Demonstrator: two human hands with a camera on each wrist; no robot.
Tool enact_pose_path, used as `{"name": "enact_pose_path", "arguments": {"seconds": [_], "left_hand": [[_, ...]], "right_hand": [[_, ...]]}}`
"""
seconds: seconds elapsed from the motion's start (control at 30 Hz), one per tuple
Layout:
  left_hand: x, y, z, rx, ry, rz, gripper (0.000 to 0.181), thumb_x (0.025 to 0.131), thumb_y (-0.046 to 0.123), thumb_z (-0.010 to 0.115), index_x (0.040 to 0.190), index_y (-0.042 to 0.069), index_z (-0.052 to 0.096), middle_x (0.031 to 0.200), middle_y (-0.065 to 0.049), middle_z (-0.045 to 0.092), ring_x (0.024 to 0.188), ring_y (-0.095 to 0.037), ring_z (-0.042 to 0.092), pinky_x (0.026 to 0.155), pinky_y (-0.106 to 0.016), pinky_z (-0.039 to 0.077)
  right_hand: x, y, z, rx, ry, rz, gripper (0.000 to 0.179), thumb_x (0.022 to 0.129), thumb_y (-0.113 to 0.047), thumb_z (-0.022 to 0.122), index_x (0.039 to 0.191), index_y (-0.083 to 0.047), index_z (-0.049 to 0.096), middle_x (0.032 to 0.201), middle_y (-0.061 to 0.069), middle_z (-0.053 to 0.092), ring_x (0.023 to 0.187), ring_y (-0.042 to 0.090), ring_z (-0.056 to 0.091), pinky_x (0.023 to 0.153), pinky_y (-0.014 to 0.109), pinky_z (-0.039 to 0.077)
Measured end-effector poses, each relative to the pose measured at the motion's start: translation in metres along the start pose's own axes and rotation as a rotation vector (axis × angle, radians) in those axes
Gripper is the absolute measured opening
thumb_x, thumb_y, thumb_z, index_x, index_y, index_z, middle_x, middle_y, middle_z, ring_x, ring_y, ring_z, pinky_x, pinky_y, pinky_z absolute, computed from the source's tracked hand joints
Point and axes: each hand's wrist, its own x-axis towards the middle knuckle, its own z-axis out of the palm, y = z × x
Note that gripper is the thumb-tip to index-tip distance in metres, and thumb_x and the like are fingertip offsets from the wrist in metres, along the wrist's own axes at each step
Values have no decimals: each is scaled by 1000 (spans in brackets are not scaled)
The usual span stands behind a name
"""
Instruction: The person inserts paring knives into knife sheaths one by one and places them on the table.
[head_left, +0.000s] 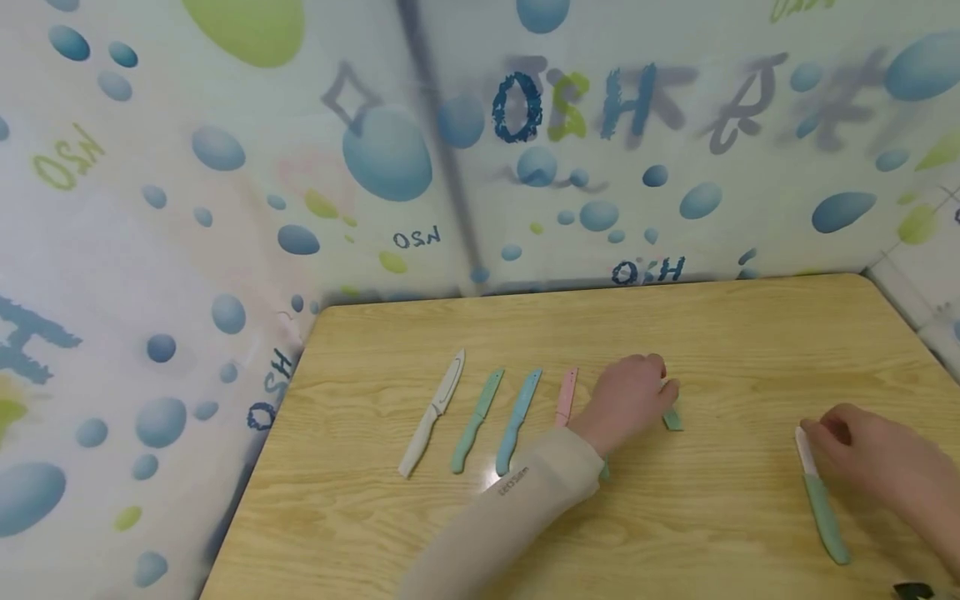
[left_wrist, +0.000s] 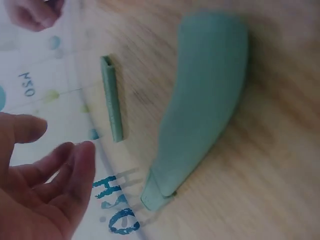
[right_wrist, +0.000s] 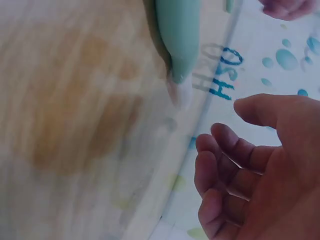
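Observation:
In the head view my left hand point(head_left: 630, 392) hovers over the middle of the table, beside a loose green knife sheath point(head_left: 672, 418). The left wrist view shows its thumb and fingers apart, holding nothing, with the sheath point(left_wrist: 113, 102) lying on the wood. Below that hand lies a sheathed green knife point(left_wrist: 205, 100), mostly hidden by my forearm in the head view. Toward the right, an unsheathed knife point(head_left: 823, 512) with a green handle and white blade lies on the table. My right hand point(head_left: 873, 446) is at its blade tip; its fingers are loosely bent and hold nothing.
Left of my left arm, a white knife point(head_left: 431, 417), a green knife point(head_left: 477, 421), a blue knife point(head_left: 519, 421) and a pink knife point(head_left: 567, 393) lie in a slanted row. The wooden table point(head_left: 750, 333) meets a patterned wall covering point(head_left: 480, 208) at its far edge.

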Motion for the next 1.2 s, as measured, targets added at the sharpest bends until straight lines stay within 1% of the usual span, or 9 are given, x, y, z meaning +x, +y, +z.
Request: {"name": "enact_pose_path", "arguments": {"seconds": [0.1,0.23,0.43,0.5,0.73,0.8,1.03,1.13,1.2], "left_hand": [[11,7,10,140,-28,-31,37,104,50,58,97,14,62,80,5,60,58,-3,50,46,-17,43],[18,17,18,240,-59,-92,46,98,55,66,109,11,61,88,2,61,62,-5,57,48,-18,47],[19,25,20,299,-77,-49,14,106,26,57,104,14,63,86,3,64,66,-5,57,47,-20,48],[20,25,20,275,-107,-43,14,107,21,53,103,15,65,85,3,65,67,-5,57,49,-20,49],[19,20,18,118,-187,-71,32,109,34,51,87,21,70,81,6,61,68,-7,54,88,-35,58],[18,19,17,114,-185,-57,34,109,33,51,83,20,68,79,5,59,68,-8,52,87,-37,59],[12,15,14,106,-142,-23,23,109,28,52,92,17,63,75,6,56,62,-7,49,51,-22,43],[10,10,9,4,-94,-17,12,107,28,58,101,19,64,73,10,59,58,-4,50,51,-18,42],[8,5,3,-155,-71,-19,10,105,28,64,110,19,66,79,13,63,63,-1,53,62,-17,47]], "right_hand": [[1,3,-4,2,57,-1,62,109,-42,49,108,19,59,83,15,67,67,24,60,57,46,52],[2,-1,-6,-5,102,23,60,108,-42,52,107,18,60,85,23,66,67,27,61,58,48,51],[-1,0,-4,6,118,27,61,108,-43,50,108,18,58,86,24,65,68,29,61,57,46,51],[-2,2,-4,16,130,22,63,109,-44,49,109,18,57,86,23,65,68,29,62,57,46,52],[-2,2,-4,23,144,30,65,108,-45,49,112,19,56,89,26,66,73,35,64,59,47,52],[-2,0,-4,24,140,37,65,108,-46,49,112,19,56,89,28,66,74,37,64,60,48,51],[0,-5,-3,18,80,32,68,109,-48,47,111,19,59,87,25,68,74,36,65,57,47,53],[0,-6,-3,21,52,29,70,109,-49,45,112,19,58,87,24,68,74,36,65,57,47,54],[-1,-7,-3,24,49,25,70,109,-49,44,111,19,58,87,23,68,75,36,66,57,46,54]]}}
